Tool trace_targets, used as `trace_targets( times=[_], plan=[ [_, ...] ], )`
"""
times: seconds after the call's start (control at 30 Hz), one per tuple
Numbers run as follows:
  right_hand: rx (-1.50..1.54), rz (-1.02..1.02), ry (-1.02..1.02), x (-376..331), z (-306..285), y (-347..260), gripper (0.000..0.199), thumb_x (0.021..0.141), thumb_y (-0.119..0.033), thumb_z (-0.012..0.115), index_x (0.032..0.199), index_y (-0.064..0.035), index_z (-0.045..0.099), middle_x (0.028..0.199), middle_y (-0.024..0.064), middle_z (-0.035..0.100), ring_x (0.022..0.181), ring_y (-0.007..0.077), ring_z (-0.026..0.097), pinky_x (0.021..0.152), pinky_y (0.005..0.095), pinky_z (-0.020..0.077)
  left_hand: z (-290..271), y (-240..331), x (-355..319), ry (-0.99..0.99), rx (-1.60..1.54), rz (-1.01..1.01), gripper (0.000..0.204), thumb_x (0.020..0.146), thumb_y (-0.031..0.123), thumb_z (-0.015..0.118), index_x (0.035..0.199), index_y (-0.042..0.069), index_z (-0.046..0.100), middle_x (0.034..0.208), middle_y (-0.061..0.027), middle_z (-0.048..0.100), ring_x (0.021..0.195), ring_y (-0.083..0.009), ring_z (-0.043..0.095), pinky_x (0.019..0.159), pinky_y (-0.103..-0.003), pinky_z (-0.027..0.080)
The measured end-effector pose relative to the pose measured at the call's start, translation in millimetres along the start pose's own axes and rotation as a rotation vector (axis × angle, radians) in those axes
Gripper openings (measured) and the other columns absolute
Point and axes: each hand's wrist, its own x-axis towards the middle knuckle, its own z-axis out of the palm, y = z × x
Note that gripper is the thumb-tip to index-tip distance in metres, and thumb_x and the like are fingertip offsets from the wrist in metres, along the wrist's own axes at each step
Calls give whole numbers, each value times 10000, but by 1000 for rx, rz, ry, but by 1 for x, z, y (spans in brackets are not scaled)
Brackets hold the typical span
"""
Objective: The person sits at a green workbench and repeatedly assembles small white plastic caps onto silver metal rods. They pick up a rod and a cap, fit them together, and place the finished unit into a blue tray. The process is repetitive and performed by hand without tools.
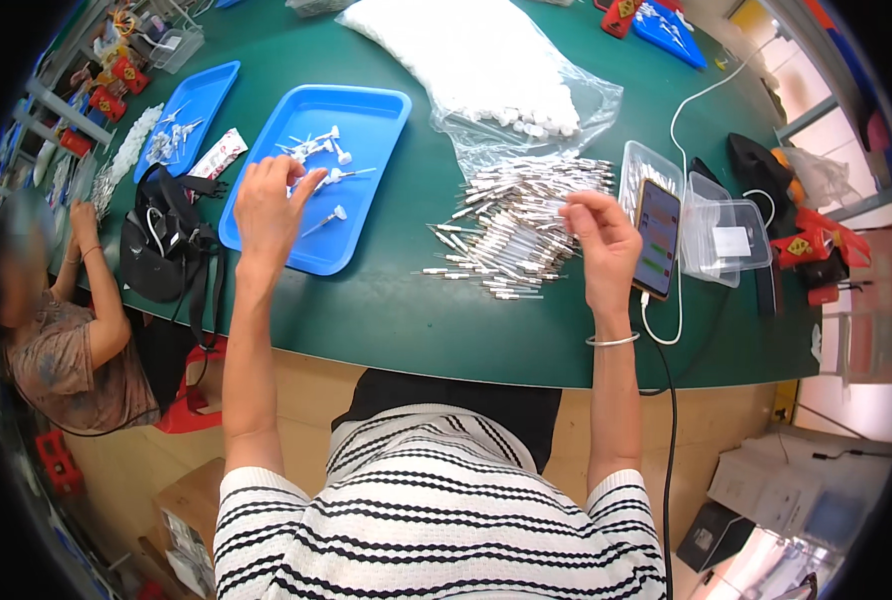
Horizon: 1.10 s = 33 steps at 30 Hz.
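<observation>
My left hand hovers over the left part of a blue tray. Its fingers are curled, the thumb a little apart from them, and nothing shows between. Beside the thumb lie several thin pieces with white round heads in the tray. My right hand is at the right edge of a heap of thin metal rods with white sleeves. Thumb and fingertips are drawn together there; whatever they hold is too small to make out. A bracelet circles the right wrist.
Behind the rods lies a large clear bag of white caps. At right are a phone on a cable and clear plastic boxes. A black bag and another blue tray are at left, near a seated person.
</observation>
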Motion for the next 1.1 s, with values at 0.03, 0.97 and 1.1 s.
trace_targets(
  times=[0.03, 0.97, 1.1],
  plan=[
    [-70, 15, -54, -1, 1, 0, 119, 897, -67, 614, 991, -6, 653, 887, 35, 659, 808, 97, 613, 696, 225, 457, 2, 3, -2, 27, -33, 27, 116, 790, 144, 714, 814, 54, 645, 773, -66, 619, 742, -233, 568, 670, -345, 450],
    [-1086, -506, -591, 22, 88, 30, 52, 687, -28, 633, 736, -49, 634, 820, 86, 583, 887, 257, 563, 728, 361, 475, 34, 63, -15, -47, -392, 311, 172, 751, 42, 690, 916, 88, 666, 1066, -83, 598, 1069, -289, 532, 889, -414, 420],
    [-1140, -555, -572, 18, 87, 31, 54, 711, -53, 622, 764, -64, 631, 834, 68, 588, 908, 232, 564, 746, 351, 455, 44, 80, -14, -106, -335, 419, 170, 759, 46, 680, 923, 84, 658, 1072, -79, 592, 1081, -285, 529, 899, -423, 413]
  ],
)
